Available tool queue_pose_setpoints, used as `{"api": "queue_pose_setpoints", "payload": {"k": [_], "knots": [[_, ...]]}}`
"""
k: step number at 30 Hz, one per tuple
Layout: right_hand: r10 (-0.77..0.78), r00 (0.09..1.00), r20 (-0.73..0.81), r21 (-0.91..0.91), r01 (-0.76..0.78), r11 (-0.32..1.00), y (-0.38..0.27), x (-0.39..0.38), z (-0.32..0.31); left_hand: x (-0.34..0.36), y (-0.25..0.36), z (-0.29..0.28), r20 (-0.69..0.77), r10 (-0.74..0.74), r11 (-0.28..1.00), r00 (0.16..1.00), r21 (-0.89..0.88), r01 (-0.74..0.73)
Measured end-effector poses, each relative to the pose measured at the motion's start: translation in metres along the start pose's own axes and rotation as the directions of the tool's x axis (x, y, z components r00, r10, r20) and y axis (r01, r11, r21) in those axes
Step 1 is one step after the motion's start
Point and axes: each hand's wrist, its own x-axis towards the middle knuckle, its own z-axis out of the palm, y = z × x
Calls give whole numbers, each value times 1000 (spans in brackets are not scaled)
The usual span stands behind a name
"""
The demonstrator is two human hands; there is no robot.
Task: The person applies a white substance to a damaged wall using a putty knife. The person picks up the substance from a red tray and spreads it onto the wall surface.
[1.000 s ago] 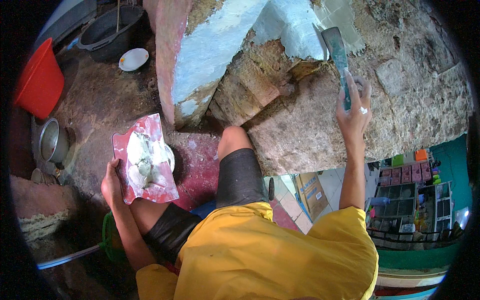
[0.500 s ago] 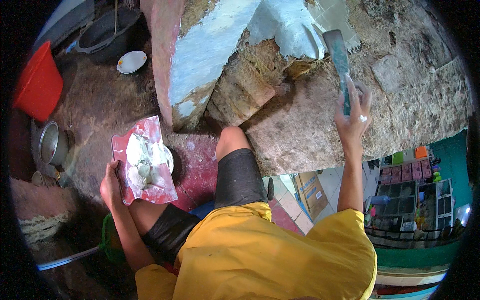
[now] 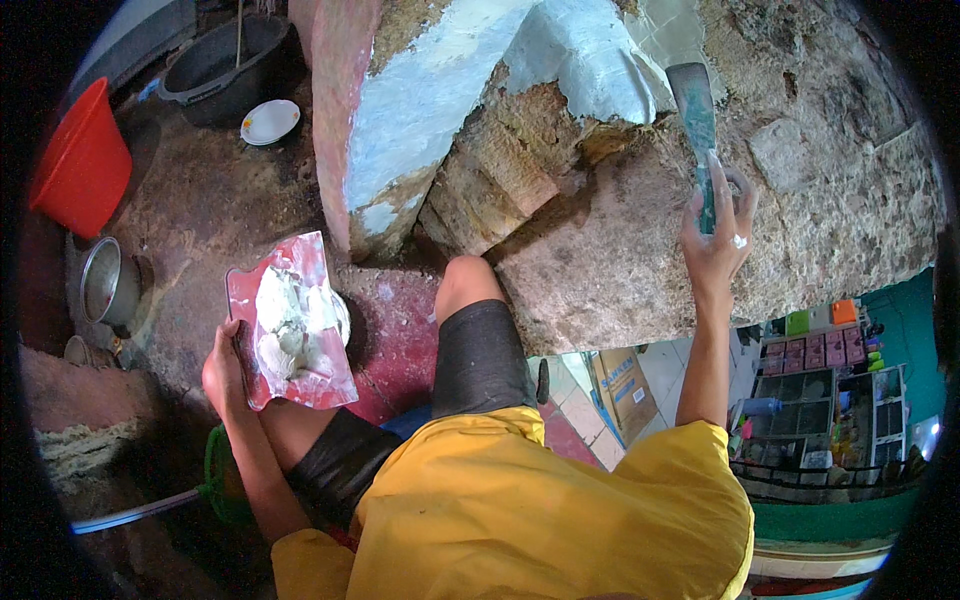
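My left hand (image 3: 223, 370) grips the edge of a red board (image 3: 242, 290), holding it above my left thigh. White putty (image 3: 290, 325) lies in a thick heap on that board. In my right hand (image 3: 716, 240) is a putty knife (image 3: 695, 125) with a worn greenish blade and handle, its wide end pointing away from me. The blade is over the rough wall, close to the right edge of a smooth whitish-blue plastered patch (image 3: 580, 60). Bare, crumbling masonry (image 3: 510, 170) shows below the patch.
At the left are a red tub (image 3: 85, 165), a metal pot (image 3: 108, 280), a black basin (image 3: 225, 75) and a white plate (image 3: 270, 122). A cardboard box (image 3: 627, 392) stands on the tiles at lower right, near shelves of goods (image 3: 810, 400). A green basket (image 3: 222, 475) is by my left forearm.
My right hand and the putty knife have shifted slightly right and a little down, farther from the plastered patch. The left hand and the board stay nearly where they were.
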Motion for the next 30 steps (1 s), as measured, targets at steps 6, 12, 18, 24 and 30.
{"api": "queue_pose_setpoints", "payload": {"k": [6, 12, 18, 24, 30], "knots": [[-2, 999, 51, 16, 1, 1000, -9, 5, 6, 6, -4, -2, -3, 38, 999, 999, 21, -38], [19, 998, 68, -32, -17, 999, -7, 4, 7, 7, -2, -4, 3, 20, 996, 1000, 85, -20], [4, 1000, 26, -39, -3, 999, -3, -7, -3, 1, -1, -2, -1, 22, 1000, 1000, 13, -22], [-14, 1000, 20, 25, 14, 1000, -12, 7, 9, 13, -6, -7, 39, 37, 997, 999, 71, -40], [-6, 999, 48, -31, 7, 1000, -11, 9, 16, 12, -7, -6, 55, 11, 1000, 998, 4, -11]]}}
